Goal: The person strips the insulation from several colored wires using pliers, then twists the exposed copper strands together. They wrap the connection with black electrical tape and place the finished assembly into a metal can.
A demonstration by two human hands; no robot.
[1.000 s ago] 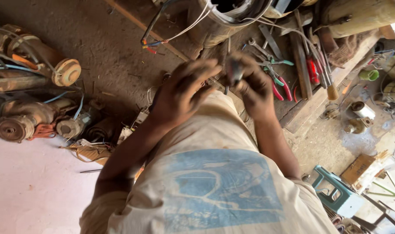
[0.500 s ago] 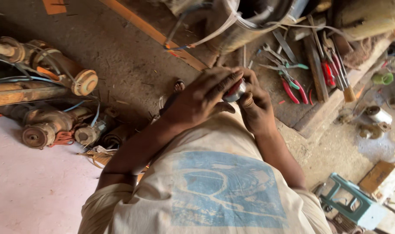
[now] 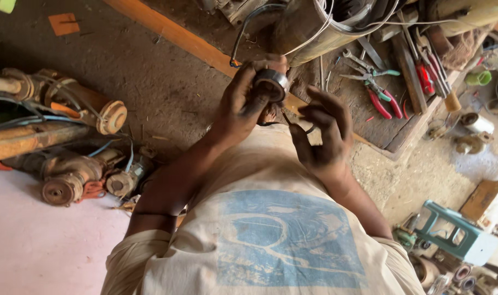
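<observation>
My left hand [image 3: 242, 104] is raised in front of my chest and grips a small dark round roll with a shiny rim [image 3: 270, 84], which looks like tape. My right hand [image 3: 321, 136] is just below and to the right of it, with thumb and fingers pinched on a thin dark strip or wire end [image 3: 297, 124] that runs up towards the roll. Both hands are smeared with black grime. My pale shirt with a blue print [image 3: 270, 240] fills the lower part of the view.
A metal cylinder with loose wires [image 3: 314, 22] lies just beyond the hands. Red-handled pliers [image 3: 381, 102] and other tools rest on a wooden board [image 3: 401, 136]. Rusty pump motors [image 3: 69, 180] lie at the left. An orange plank [image 3: 172, 33] crosses the floor. A teal stool [image 3: 457, 236] stands at the right.
My hands were together around the roll; now my right hand has drawn away, down and to the right, pinching the thin strip. The left hand has lifted the roll a little.
</observation>
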